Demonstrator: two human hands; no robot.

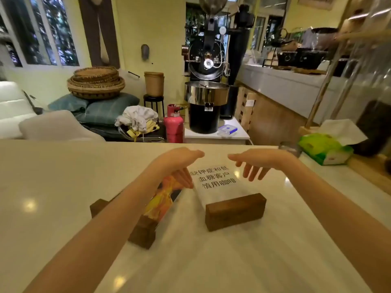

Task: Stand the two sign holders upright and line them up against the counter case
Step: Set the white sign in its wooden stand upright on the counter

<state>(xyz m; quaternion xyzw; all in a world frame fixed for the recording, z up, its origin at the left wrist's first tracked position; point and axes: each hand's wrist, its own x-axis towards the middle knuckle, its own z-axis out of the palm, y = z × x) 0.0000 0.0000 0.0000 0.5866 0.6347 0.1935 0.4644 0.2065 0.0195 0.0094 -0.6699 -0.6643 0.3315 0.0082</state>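
Observation:
Two sign holders lie flat on the pale counter (63, 187). The right sign holder (234, 210) has a dark wooden base block and a clear panel with black printed characters (215, 178), pointing away from me. The left sign holder (158, 206) shows an orange and yellow picture and a dark wooden base, partly hidden under my left forearm. My left hand (179, 163) hovers over the top left corner of the printed panel, fingers spread. Above the panel's top right corner hangs my right hand (256, 163), fingers apart and empty.
A green tissue pack (325, 148) sits at the counter's right edge beside the glass counter case (370, 85). A small dark wooden block (98, 206) lies left of my left arm. Beyond the counter stand a coffee roaster (208, 85), a red extinguisher (173, 125) and baskets.

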